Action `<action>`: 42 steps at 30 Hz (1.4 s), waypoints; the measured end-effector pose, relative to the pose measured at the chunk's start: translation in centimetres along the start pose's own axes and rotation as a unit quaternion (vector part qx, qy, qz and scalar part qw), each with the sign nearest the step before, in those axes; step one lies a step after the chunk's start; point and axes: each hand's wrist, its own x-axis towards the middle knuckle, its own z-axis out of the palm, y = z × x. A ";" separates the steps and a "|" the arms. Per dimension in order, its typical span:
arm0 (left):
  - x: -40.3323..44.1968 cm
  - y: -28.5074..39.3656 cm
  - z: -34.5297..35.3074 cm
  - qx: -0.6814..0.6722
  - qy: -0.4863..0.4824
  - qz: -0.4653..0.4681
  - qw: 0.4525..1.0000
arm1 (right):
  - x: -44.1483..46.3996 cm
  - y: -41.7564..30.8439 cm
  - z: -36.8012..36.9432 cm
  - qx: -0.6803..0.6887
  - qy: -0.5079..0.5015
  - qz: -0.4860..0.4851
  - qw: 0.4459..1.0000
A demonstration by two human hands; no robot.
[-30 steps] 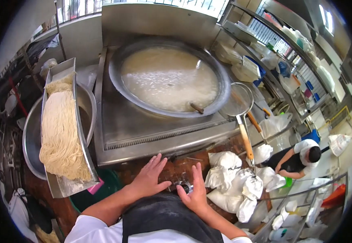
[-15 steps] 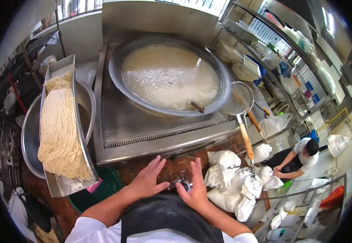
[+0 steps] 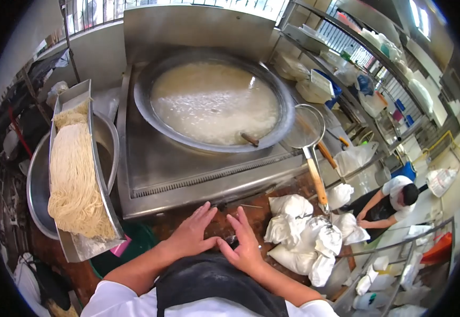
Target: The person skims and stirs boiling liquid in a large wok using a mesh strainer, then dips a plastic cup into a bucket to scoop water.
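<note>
Before the stove (image 3: 158,166), left hand (image 3: 192,232) and right hand (image 3: 245,247) spread wide, empty; white bags (image 3: 306,238) and a noodle tray (image 3: 83,248) flank them.

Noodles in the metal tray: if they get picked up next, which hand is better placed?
Probably the left hand: it is open and nearer the noodles. The right hand, also open, is farther over, closer to the white bags.

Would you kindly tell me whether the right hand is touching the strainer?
Apart: the head view shows brown floor between the right hand and the strainer.
</note>
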 end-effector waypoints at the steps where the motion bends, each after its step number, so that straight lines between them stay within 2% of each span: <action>1: 0.1 -0.1 0.0 0.008 0.002 -0.001 1.000 | -0.1 0.1 0.1 0.006 0.002 -0.001 1.000; 19: 0.5 -0.1 -0.6 0.016 -0.026 -0.009 1.000 | 0.1 0.8 0.3 -0.013 -0.007 -0.006 1.000; 26: 0.6 -0.4 -2.9 0.027 0.029 -0.016 0.999 | 0.4 0.5 0.1 -0.015 -0.023 0.037 0.999; 28: 0.2 -0.8 -2.4 0.024 0.033 -0.028 0.999 | 0.2 0.8 0.2 -0.013 -0.023 0.023 0.999; 31: -1.2 -1.4 -1.1 -0.011 -0.025 -0.047 0.999 | 0.2 0.7 0.2 -0.009 -0.017 0.026 0.999; 35: -1.2 -1.5 -1.4 0.030 -0.160 -0.014 0.987 | 0.5 0.6 0.3 0.002 -0.015 0.032 0.999; 37: -0.4 -1.0 -1.9 0.031 -0.132 0.007 0.991 | 0.7 0.1 0.5 -0.021 -0.020 0.008 1.000; 38: -0.5 -1.1 -2.7 0.041 -0.114 0.004 0.993 | 0.3 0.8 1.2 0.010 -0.009 -0.004 1.000; 41: -0.7 -1.7 -2.3 0.060 -0.049 0.011 0.997 | 0.4 0.2 1.3 -0.003 -0.022 0.002 1.000; 42: -1.0 -1.7 -2.2 0.057 -0.055 0.002 0.997 | 0.5 0.0 1.3 -0.018 -0.022 0.006 1.000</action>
